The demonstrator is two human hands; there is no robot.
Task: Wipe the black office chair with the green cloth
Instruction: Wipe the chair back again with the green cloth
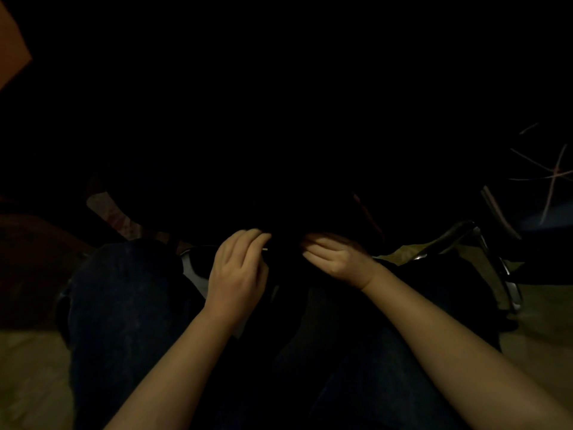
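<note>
Left hand [238,271] and right hand [336,259] curl close together in darkness; their grip cannot be told.

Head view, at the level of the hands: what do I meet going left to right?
Left knee → left hand → right hand → green cloth → chrome bar. The rest is too dark to place.

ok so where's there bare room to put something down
Bare floor outside the left knee, and again at far right below the chrome frame. Crowded at centre, where left hand and right hand nearly meet. Upper half too dark to tell.
</note>
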